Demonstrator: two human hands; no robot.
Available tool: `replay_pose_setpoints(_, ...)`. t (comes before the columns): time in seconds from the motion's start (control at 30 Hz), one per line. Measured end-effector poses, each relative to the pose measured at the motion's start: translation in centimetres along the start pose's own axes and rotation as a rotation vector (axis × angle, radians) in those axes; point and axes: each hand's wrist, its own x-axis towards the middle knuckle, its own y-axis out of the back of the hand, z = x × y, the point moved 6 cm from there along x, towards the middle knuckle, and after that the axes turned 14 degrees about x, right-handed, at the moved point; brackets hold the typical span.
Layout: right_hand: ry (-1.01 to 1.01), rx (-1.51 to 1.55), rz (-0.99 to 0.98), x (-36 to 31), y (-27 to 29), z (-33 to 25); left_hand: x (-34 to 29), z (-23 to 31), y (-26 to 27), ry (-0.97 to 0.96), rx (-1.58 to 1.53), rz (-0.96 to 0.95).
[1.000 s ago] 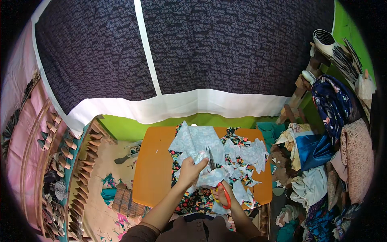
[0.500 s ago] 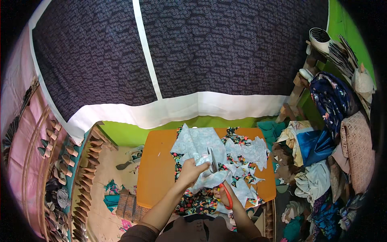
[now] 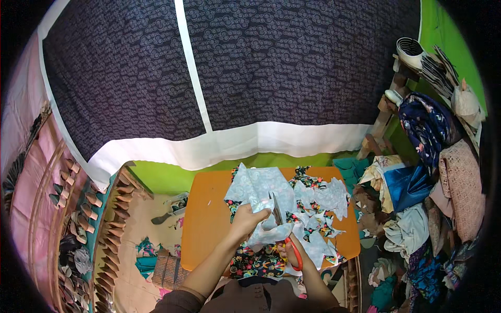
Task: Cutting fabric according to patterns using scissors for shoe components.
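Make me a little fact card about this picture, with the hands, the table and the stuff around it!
Left hand: gripping pale blue patterned cloth
Right hand: holding metal scissors with orange handles, blades near the left hand
Table: orange rectangular tabletop with rounded corners
On the table: pale blue jagged fabric scraps and black floral cloth
Behind: dark patterned curtain with white edging
To the right: piled fabrics, including shiny blue cloth

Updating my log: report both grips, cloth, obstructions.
Left grip: on pale blue cloth. Right grip: red-handled scissors, blades at the cloth. Pale scraps close by, right side of orange table.
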Motion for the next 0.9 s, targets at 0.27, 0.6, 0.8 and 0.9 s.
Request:
replay_pose_setpoints(0.27, -0.024, 0.008, 0.038, 0.3, 0.6, -0.1, -0.4, 0.6, 0.4, 0.030, 0.081, -0.030)
replay_pose_setpoints(0.6, -0.077, 0.429, 0.253, 1.5, 2.1, 0.5, 0.1, -1.6, 0.1, 0.124, -0.267, -0.015)
replay_pose_setpoints(0.8, -0.320, 0.733, 0.746, 0.2, 6.7, 7.3, 1.1, -3.4, -1.0, 0.189, -0.598, -0.192)
replay_pose_setpoints(0.9, -0.398, 0.774, 0.771, -0.3, 5.4, 8.0, 0.9, -4.8, -1.2, 0.249, -0.792, -0.185)
